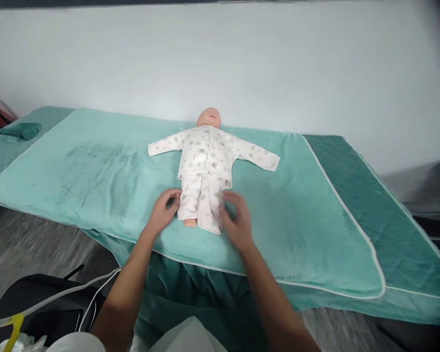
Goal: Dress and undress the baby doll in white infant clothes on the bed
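A baby doll (209,117) lies on its back, wearing a white printed shirt (205,151) and matching trousers (201,195). Both sleeves stretch out sideways, with no doll hands showing at the cuffs. A bare foot pokes from the left trouser leg; the other leg end covers its foot. At the left side of the trousers is my left hand (163,210), its thumb and fingertips drawn together at the cloth edge. My right hand (239,220) touches the opposite side, slightly blurred, with thumb and fingers apart.
A light green blanket (106,186) with white edging covers the bed, over a darker green cover (381,210). A white wall (220,58) runs behind. At lower left are a black chair-like object (33,288), pale tubing (66,293) with a yellow tie, and a white round object (77,342).
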`<state>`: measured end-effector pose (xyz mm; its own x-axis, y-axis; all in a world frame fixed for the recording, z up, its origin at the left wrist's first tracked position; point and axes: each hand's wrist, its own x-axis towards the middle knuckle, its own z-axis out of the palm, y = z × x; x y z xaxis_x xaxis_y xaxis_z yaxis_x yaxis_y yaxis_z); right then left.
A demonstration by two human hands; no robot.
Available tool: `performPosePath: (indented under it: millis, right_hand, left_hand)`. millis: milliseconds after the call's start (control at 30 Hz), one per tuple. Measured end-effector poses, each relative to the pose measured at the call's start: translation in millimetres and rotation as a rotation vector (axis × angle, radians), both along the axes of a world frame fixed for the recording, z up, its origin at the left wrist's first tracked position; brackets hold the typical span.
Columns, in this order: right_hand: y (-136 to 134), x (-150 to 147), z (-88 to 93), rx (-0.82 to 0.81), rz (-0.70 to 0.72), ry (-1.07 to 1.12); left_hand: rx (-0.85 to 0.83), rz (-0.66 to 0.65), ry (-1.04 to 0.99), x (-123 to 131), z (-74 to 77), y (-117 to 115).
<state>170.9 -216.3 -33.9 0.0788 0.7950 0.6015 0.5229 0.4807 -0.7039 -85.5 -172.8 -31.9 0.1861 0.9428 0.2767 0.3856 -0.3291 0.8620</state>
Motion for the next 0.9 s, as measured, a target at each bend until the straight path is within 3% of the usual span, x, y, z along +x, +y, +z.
performPosePath:
  millis: [100,233,333,433,733,900]
  right_hand:
    - [-27.0,-25.2,5.2,0.03,0.122,-0.206]
    - [-32.6,-48.8,5.2,0.025,0.022,-0.401]
    - [-27.6,-58.0,6.3,-0.005,-0.066,-0.474]
    - [-28.0,-63.7,11.5,-0.022,-0.07,-0.517]
    - [-26.6,-75.5,16.4,-0.058,-0.1,-0.515]
    - [-32.1,-65.8,19.8,-0.081,0.015,-0.418]
  left_hand:
    - [-0.031,-0.101,-0.013,-3.5,0.7,-35.0]
    - [0.095,-0.016,0.214,7.3,-8.5,-60.5]
    - [0.326,0.132,0.372,23.1,-22.0,-64.5]
    - [0.467,0.192,0.357,32.1,-29.7,-64.5]
    - [0.465,0.151,0.219,28.5,-27.5,-66.3]
    - [0.395,0.119,0.143,25.8,-20.7,-67.2]
